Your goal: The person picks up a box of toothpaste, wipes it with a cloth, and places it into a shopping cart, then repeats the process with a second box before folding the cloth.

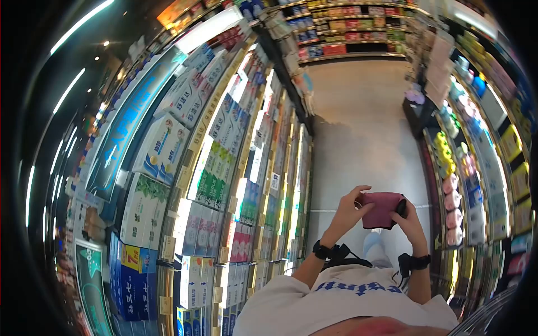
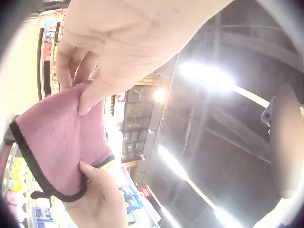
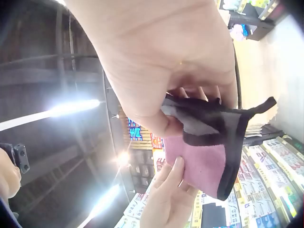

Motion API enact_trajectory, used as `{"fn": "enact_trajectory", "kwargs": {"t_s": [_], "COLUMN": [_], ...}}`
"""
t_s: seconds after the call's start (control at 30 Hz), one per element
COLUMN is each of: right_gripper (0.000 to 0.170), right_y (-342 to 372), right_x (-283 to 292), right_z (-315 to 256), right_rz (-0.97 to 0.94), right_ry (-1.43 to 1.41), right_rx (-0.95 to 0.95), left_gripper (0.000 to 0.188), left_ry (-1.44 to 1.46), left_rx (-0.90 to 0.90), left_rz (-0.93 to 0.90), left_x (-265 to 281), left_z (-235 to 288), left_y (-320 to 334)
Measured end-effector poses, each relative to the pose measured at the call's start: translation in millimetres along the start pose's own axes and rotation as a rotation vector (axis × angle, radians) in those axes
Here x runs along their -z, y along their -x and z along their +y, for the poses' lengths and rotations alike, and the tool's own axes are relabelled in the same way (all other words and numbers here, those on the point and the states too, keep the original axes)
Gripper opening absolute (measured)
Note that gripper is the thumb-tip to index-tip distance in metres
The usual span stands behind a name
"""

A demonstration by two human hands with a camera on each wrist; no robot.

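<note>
I pinch the pink fabric cloth with dark edging (image 1: 382,210) between both hands, out in front of my white shirt (image 1: 347,294). My left hand (image 1: 352,208) grips one side, thumb on top; my right hand (image 1: 409,220) grips the opposite side.

Left hand (image 2: 111,50) on top, thumb and fingers pinching pink cloth (image 2: 54,135). Right hand (image 2: 102,199) below, thumb on cloth's lower side. Dark edging (image 2: 34,165) along cloth, small dark loop (image 2: 40,194) at bottom. Bright ceiling lights (image 2: 209,77) right of cloth, stocked shelves (image 2: 18,178) lower left.
</note>
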State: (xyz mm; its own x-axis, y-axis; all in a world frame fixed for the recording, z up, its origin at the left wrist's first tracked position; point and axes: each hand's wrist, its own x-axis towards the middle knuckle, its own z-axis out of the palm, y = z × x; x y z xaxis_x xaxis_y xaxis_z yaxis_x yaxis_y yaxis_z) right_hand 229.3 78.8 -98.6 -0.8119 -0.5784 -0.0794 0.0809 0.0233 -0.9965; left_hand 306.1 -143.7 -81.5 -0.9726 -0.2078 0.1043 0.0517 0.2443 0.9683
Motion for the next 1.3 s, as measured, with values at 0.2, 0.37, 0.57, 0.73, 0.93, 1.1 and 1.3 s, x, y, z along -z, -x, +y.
{"fn": "enact_trajectory", "kwargs": {"t_s": [0.2,0.37,0.57,0.73,0.93,1.1,1.3], "right_gripper": [0.043,0.046,0.044,0.043,0.042,0.037,0.036], "right_y": [-125,-217,-319,-398,-508,-594,-703], "right_x": [38,74,115,92,37,-26,-93], "right_z": [2,-52,-62,-50,-23,-50,-68], "right_rz": [-0.086,-0.117,-0.173,-0.11,-0.279,-0.493,-0.536], "right_ry": [-0.207,-0.232,-0.174,-0.178,-0.108,0.057,0.129], "right_rx": [0.064,0.023,-0.026,-0.039,-0.094,-0.017,0.019], "left_gripper": [0.047,0.053,0.055,0.037,0.011,0.011,0.01], "left_ry": [-0.035,-0.069,-0.139,-0.172,-0.352,-0.242,-0.422], "left_rx": [-0.025,-0.089,-0.074,-0.003,-0.142,-0.184,-0.314], "left_rz": [0.166,0.08,0.161,0.383,0.741,1.034,1.126], "left_x": [6,-18,-9,48,162,248,321], "left_z": [-6,15,23,0,-3,-12,15], "left_y": [-109,-225,-313,-347,-371,-398,-430]}}
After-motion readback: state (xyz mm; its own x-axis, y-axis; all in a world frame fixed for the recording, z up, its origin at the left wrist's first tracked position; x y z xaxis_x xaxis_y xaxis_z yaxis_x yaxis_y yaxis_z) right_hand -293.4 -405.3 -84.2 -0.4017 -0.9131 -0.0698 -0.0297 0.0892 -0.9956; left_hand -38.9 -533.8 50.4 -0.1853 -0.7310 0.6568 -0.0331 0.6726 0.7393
